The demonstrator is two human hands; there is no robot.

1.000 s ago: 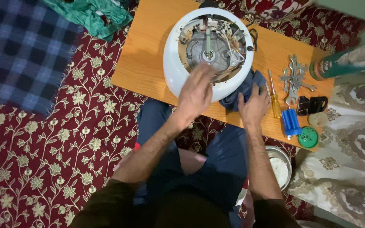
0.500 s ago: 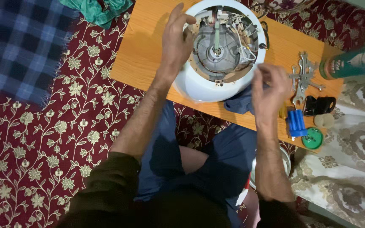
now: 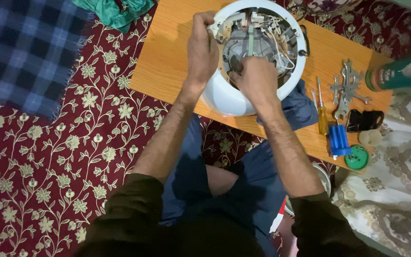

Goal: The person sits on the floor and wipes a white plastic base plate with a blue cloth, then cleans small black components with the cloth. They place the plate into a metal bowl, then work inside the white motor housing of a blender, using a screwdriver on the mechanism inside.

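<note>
A round white appliance shell (image 3: 224, 97) stands bottom-up on a low wooden table (image 3: 167, 62), its wiring and metal plate (image 3: 262, 33) exposed. My left hand (image 3: 202, 47) grips the shell's left rim. Inside the opening, my right hand (image 3: 257, 78) is closed with its fingers down on the inner parts; whether it holds a tool is hidden. A dark blue cloth (image 3: 298, 107) lies under the shell's right side.
To the right on the table lie a yellow-handled screwdriver (image 3: 322, 114), metal wrenches (image 3: 346, 90), a blue block (image 3: 338, 140), a black piece (image 3: 365, 120) and a green lid (image 3: 357, 158). A green spray can (image 3: 398, 76) lies at the far right. A green cloth (image 3: 115, 12) and plaid blanket (image 3: 20, 52) lie on the red carpet.
My left hand stayed on the shell's left rim. My right hand moved from the table edge beside the tools up into the open shell.
</note>
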